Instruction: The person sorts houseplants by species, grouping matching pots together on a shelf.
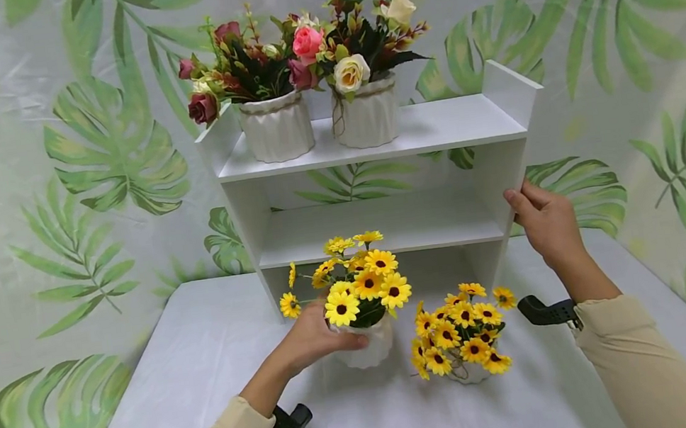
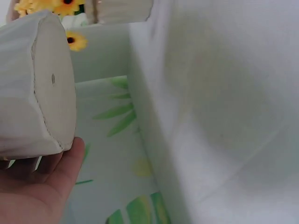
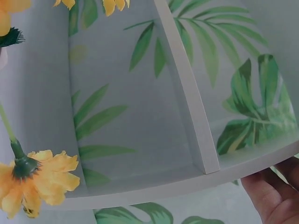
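My left hand (image 1: 314,335) grips a white ridged pot (image 1: 377,345) of yellow sunflower-like flowers (image 1: 367,284), thumb along the near side. In the left wrist view the underside of this pot (image 2: 55,81) shows, raised off the tabletop, with a small hole in its middle. At the other side, my right hand (image 1: 551,223) holds the right side panel of a white shelf (image 1: 514,182) by its edge, about level with the middle tier. In the right wrist view the fingers (image 3: 268,193) wrap the panel's edge. Between my arms stands a second pot of yellow flowers (image 1: 460,331).
Two white pots of artificial roses, the left one (image 1: 278,129) and the right one (image 1: 367,117), stand on the shelf's top tier. A white cloth covers the table (image 1: 164,379). Behind hangs a leaf-patterned backdrop (image 1: 116,149).
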Available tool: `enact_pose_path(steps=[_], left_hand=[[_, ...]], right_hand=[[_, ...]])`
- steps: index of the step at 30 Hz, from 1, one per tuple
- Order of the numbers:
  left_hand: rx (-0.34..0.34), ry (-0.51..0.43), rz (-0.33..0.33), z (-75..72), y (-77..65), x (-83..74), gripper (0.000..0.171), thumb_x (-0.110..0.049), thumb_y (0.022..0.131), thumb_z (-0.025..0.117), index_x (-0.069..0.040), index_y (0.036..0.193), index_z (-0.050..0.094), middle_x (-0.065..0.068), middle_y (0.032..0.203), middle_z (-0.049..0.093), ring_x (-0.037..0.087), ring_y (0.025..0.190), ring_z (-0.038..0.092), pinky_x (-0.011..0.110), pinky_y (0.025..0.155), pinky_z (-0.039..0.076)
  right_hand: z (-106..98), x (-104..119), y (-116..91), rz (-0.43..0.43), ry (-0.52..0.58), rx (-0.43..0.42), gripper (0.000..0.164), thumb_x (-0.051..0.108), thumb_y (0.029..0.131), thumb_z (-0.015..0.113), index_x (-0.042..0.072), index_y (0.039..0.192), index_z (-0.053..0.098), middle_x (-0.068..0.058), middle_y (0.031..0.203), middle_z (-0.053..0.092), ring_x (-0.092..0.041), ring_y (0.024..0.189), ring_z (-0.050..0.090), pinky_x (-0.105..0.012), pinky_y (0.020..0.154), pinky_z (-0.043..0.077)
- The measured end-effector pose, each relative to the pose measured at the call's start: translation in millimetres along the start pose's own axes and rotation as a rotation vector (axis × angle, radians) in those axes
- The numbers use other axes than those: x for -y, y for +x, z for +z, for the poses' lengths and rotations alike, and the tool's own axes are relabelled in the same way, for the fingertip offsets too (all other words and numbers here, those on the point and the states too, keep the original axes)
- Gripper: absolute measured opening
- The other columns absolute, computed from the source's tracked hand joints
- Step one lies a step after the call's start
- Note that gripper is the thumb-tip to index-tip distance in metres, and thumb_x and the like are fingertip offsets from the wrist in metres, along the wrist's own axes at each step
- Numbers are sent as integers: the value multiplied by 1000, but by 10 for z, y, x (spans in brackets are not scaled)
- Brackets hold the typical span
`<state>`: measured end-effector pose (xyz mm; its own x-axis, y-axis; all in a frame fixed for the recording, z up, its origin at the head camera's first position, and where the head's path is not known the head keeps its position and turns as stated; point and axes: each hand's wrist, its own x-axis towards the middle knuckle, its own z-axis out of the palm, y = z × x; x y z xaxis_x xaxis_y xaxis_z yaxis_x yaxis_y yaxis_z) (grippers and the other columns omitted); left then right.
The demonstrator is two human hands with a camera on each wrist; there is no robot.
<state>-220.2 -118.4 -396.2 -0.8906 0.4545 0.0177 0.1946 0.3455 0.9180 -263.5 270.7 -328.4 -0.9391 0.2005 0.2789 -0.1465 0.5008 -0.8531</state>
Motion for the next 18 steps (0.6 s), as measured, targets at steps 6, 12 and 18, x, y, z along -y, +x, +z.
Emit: enact_pose_path(steps=[6, 12, 18], left_hand=[[-4, 8, 16, -101, -46, -129, 70, -31, 71, 88, -23, 133, 57, -2, 129, 66, 17, 117, 59, 43, 104, 48], [-55, 55, 7, -200, -55, -232, 69, -31, 71, 87, -26, 133, 58, -4, 130, 64, 18, 119, 57, 45, 104, 48], [-120, 75, 10, -332, -33, -362, 69, -31, 71, 87, -23, 133, 58, -2, 131, 63, 20, 122, 57, 48, 107, 45]], right_hand=[[0, -3, 2, -9, 0, -12, 57, 49, 102, 43, 23, 153, 34, -12, 158, 37, -41, 136, 48, -52, 103, 45], [15, -4, 9, -10, -5, -14, 57, 49, 102, 44, 23, 152, 35, -12, 158, 38, -40, 136, 49, -50, 102, 46], [5, 2, 1, -12, -18, -4, 58, 49, 102, 43, 22, 152, 34, -13, 157, 38, -41, 135, 49, -49, 101, 46]])
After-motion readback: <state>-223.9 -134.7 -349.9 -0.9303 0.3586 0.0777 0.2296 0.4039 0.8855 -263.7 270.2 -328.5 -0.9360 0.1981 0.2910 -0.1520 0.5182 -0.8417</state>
